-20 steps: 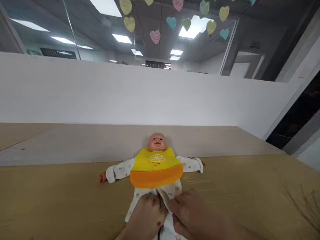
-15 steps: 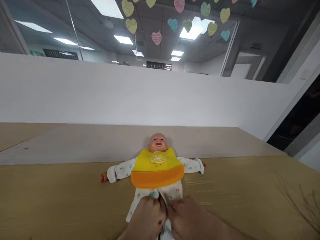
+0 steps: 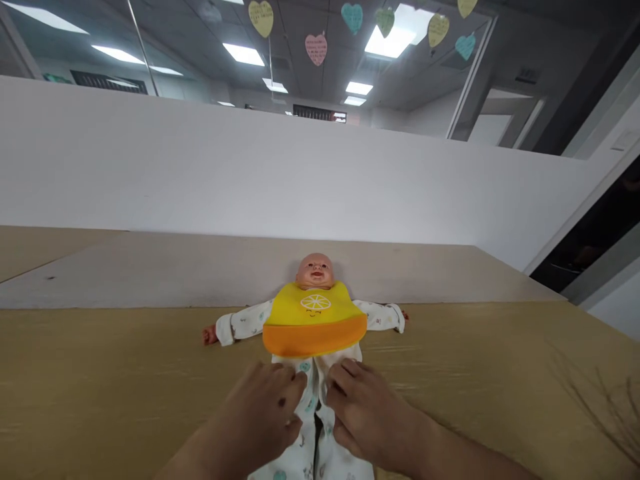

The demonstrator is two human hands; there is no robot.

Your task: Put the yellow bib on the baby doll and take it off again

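As I watch from the head camera, going left to right, a wide stretch of tan tabletop [image 3: 100, 380] runs out past my left hand [image 3: 255, 413], leaving that side room to move. That hand lies on the white printed sleepsuit [image 3: 311, 400] of a baby doll [image 3: 315, 271], its fingertips [image 3: 300, 377] at the front opening. I cannot tell whether they pinch the cloth. A dark slit of the opening shows between my two hands, which stand apart, one just either side of it. My right hand [image 3: 373, 413] sits on the other front panel, its fingers [image 3: 345, 373] curled toward that gap, and I cannot tell its grip either. The doll lies face up in the middle of the view, arms spread, a yellow and orange bib [image 3: 315, 319] across its chest just above my fingers. Its head rests on a pale raised board [image 3: 150, 277] beyond the far edge of the tan surface, and the sleepsuit's legs run off the bottom edge of the view. Further right, the tabletop stretches on to a dark branching mark [image 3: 600, 400] near the frame's edge.
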